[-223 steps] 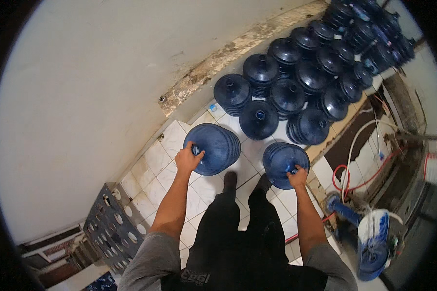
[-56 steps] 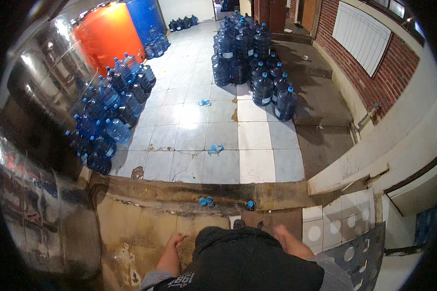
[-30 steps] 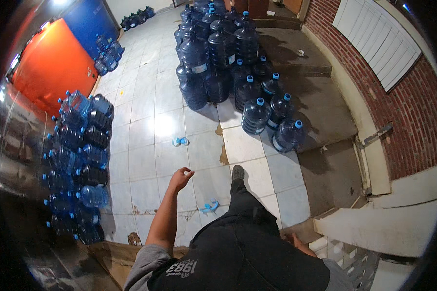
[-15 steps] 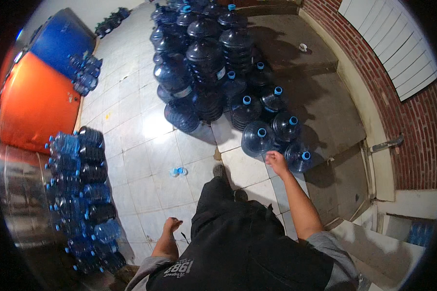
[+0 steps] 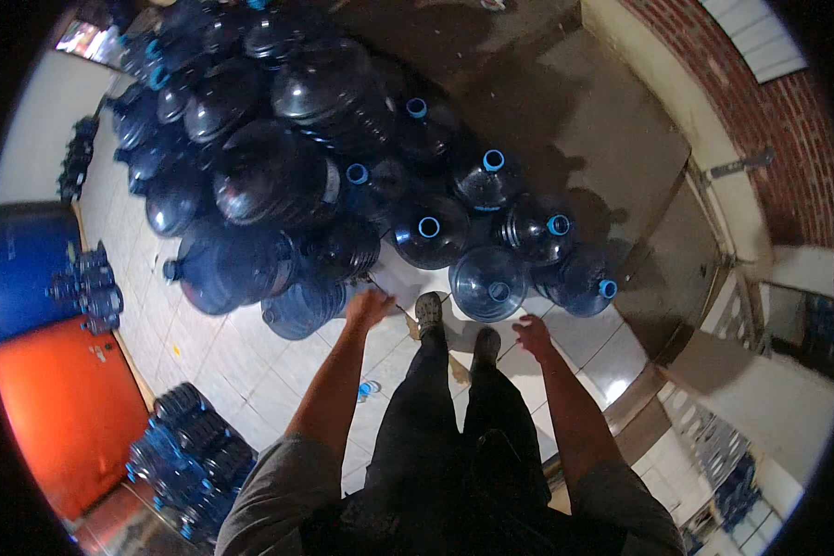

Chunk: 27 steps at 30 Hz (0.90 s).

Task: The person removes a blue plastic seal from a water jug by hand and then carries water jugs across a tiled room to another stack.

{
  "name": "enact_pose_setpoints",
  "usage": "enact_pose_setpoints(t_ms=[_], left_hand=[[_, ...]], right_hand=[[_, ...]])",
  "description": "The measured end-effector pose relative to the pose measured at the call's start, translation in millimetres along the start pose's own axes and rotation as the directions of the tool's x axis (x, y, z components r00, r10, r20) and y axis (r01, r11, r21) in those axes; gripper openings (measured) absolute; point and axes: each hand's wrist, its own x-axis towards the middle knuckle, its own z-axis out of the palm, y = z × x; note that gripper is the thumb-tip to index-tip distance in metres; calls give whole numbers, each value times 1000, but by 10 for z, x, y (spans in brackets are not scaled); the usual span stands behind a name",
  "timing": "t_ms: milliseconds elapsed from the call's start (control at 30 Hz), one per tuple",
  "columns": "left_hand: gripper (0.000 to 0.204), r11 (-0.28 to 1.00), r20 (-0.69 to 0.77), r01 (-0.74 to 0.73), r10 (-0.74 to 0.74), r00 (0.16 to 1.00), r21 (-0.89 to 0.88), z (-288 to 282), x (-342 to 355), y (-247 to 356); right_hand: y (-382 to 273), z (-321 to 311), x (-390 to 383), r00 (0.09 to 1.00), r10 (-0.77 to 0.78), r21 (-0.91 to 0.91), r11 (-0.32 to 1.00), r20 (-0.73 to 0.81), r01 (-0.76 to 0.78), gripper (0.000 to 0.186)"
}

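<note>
White tiled floor [image 5: 215,345], red brick wall [image 5: 767,130], shadowed brown steps [image 5: 635,120], pale wall [image 5: 39,148]

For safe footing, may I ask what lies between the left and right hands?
The head view shows both shoes on the tiled floor between left hand and right hand, a blue jug just ahead.

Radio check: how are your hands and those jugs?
Left hand, right hand empty. Blue jug standing just beyond right hand. Stacked jugs crowding ahead, leftward.
</note>
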Motion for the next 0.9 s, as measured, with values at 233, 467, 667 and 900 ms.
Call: enact_pose_setpoints(t_ms=[233,467,667,900], left_hand=[[80,997,-210,58,-47,977,47,-536,1717,1272],[70,991,-257,133,-122,959,28,236,1566,968],[73,961,-215,249,-269,939,-117,1164,589,-379],[69,999,-389,34,-41,920,-26,1370,508,-484]], right_hand=[[-504,568,919,957,-210,-334,933,-198,136,78],[-262,867,859,981,-93,-367,930,-173,24,70],[147,964,366,980,-20,-276,961,-197,-36,79],[652,943,195,953,-11,-156,987,-304,-38,75]])
